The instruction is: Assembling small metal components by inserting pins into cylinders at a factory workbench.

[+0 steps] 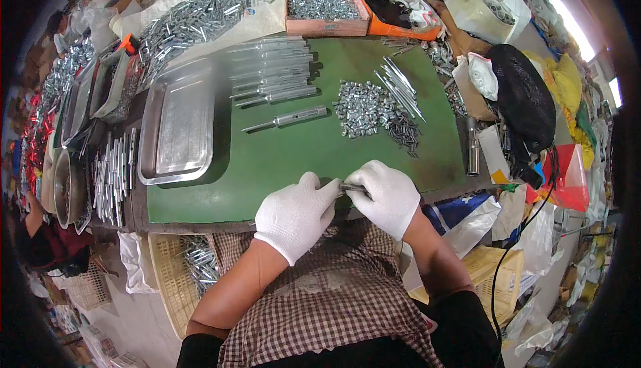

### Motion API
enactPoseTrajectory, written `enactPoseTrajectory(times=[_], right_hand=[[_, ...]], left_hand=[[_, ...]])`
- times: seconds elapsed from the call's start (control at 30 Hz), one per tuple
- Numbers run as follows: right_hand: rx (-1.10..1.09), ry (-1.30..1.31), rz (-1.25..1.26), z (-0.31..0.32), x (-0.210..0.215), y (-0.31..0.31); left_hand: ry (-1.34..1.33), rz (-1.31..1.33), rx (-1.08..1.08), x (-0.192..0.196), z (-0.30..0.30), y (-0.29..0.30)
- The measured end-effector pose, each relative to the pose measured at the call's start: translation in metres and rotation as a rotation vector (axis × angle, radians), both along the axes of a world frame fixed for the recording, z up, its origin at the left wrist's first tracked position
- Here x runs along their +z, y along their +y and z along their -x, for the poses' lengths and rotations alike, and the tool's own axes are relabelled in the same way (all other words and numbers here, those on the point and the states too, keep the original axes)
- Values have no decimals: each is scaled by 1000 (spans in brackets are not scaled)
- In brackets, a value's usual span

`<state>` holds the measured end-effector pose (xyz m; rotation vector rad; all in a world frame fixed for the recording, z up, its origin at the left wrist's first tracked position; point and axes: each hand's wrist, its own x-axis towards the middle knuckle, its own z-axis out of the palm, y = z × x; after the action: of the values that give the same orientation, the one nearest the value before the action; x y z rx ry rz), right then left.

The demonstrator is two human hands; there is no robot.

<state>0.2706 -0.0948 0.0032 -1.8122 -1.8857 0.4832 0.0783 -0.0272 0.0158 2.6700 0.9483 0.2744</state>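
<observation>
White knit gloves cover both my hands, which meet fingertip to fingertip over the near edge of the green mat (200,204). My right hand (387,198) is closed in a pinch on a short dark metal piece (352,188). Beside it, the fingers of my left hand (294,214) are closed too, and what they hold is mostly hidden. Ahead lies a single silver pointed metal tool (287,119) with a slotted handle. Beyond it several similar tools (274,91) lie in a row. To the right are a pile of small silver metal sleeves (364,107), dark short pins (404,133) and thin pointed rods (400,87).
A steel tray (150,137) stands left of the tools, with loose metal tubes (113,177) beside it. At the back are a pink box of small parts (327,26) and an orange box (404,31). A black cable (527,224) hangs at right. Another person (50,241) is far left.
</observation>
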Motion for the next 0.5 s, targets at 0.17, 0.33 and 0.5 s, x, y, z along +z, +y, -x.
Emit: enactPoseTrajectory(times=[0.17,0.33,0.5], right_hand=[[-72,105,65,2,0,0],[-107,233,15,3,3,0],[-215,902,-29,10,-6,16]], left_hand=[[71,19,-52,1,2,1],[100,40,-49,2,1,2],[103,52,-33,4,0,0]])
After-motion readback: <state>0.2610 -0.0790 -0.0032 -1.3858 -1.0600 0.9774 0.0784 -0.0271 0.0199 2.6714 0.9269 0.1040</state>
